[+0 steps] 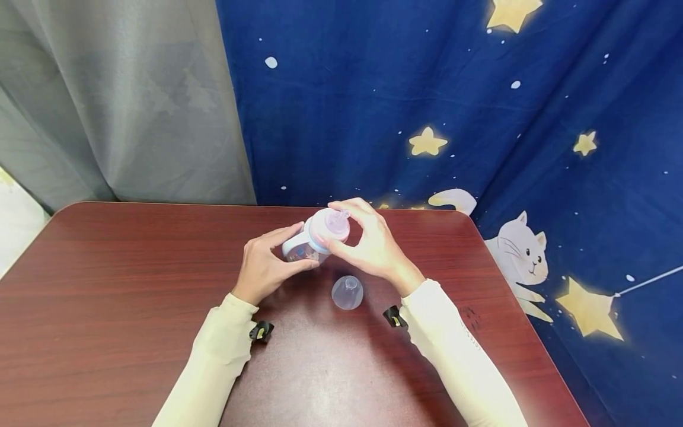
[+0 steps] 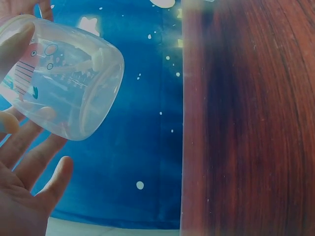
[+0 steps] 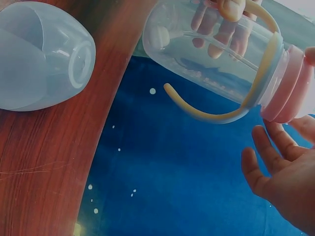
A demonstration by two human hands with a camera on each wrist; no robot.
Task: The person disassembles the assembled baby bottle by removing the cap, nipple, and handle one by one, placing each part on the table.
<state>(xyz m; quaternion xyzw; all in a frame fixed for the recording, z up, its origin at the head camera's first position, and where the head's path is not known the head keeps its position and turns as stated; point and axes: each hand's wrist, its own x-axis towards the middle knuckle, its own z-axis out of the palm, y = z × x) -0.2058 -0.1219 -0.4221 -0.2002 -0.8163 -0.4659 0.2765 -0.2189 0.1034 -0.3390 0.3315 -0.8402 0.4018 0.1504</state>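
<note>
Plainly, a baby bottle tilts between two hands

The bottle (image 1: 315, 237) is held above the table (image 1: 133, 296), leaning with its top toward the right hand and its base toward the left. On its left side the left hand (image 1: 264, 264) grips the clear body, thumb on the near side and fingers on the far side, so the bottle sits between them; in the left wrist view the rounded base sticks out past the fingers. To the bottle's right, the right hand (image 1: 376, 243) has its thumb and forefinger at opposite sides of the pink collar (image 3: 288, 88), pinching it; its other fingers spread loosely below the collar in the right wrist view.

Rising from the collar is a see-through teat (image 1: 337, 222), between the right thumb and forefinger. Just under the collar, curved handles (image 3: 211, 118) arch out from the bottle. Inside the body runs a thin straw with a thick pale end near the base, and a printed pattern marks the wall.

A clear dome cover (image 1: 347, 293) rests on the table, nearer the person than the bottle and a little to its right, apart from both hands. Beyond the bottle hangs a blue curtain (image 1: 341, 118) with yellow stars; a grey curtain (image 1: 149, 107) hangs beyond it to the left.
</note>
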